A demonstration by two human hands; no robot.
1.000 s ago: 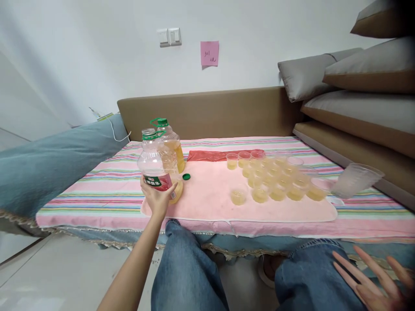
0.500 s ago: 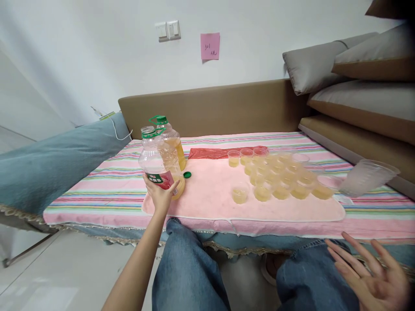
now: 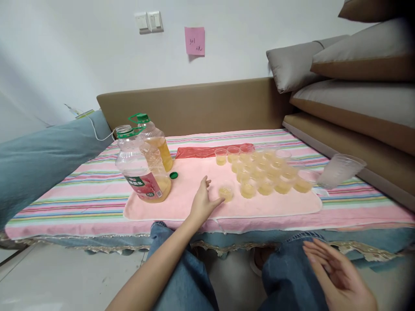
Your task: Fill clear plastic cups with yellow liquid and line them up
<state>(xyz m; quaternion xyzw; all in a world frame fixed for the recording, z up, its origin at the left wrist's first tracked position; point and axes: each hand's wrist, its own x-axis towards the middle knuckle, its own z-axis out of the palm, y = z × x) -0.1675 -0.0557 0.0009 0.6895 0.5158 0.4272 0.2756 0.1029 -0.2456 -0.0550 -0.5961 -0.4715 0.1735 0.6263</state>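
Note:
My left hand (image 3: pixel 205 199) reaches over the pink mat (image 3: pixel 191 207), thumb and fingers apart, just left of a clear plastic cup (image 3: pixel 226 193) with pale yellow drink in it. Whether the thumb touches that cup I cannot tell. To the right, several more filled cups (image 3: pixel 264 185) stand in close rows. An uncapped bottle (image 3: pixel 142 181) with a red and green label and some yellow drink stands at the mat's left, a second, capped bottle (image 3: pixel 164 151) behind it. My right hand (image 3: pixel 339 272) hovers palm up near my right knee, fingers loosely curled and holding nothing.
A green cap (image 3: pixel 174 175) lies right of the bottles. A stack of clear cups (image 3: pixel 342 170) lies tilted at the right, near piled cushions (image 3: pixel 353 99). Red plastic (image 3: pixel 197 152) lies along the mat's back edge. A blue bolster (image 3: pixel 55 151) bounds the left side.
My left hand has let go of the uncapped bottle and moved right to the nearest single cup. My right hand's fingers have curled in. The view has turned slightly right.

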